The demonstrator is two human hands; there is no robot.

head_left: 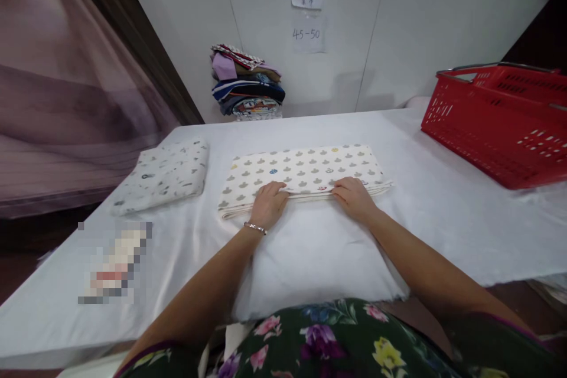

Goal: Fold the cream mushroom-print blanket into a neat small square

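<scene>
A folded cream cloth (305, 168) printed with grey duck-like shapes and a few coloured ones lies across the middle of the table. My left hand (269, 204), with a bracelet at its wrist, has its fingers closed on the cloth's near edge, left of centre. Farther right on that same edge, my right hand (354, 198) is closed too, its fingertips over the top layer. Several layers show along the front fold. Both thumbs are partly hidden.
A second folded cloth (170, 177), white with grey prints, lies to the left. Nearer is a pixelated item (119, 260). A red basket (491, 124) stands at the right. Folded fabrics (248, 82) are stacked by the wall behind the white-covered table (447, 218).
</scene>
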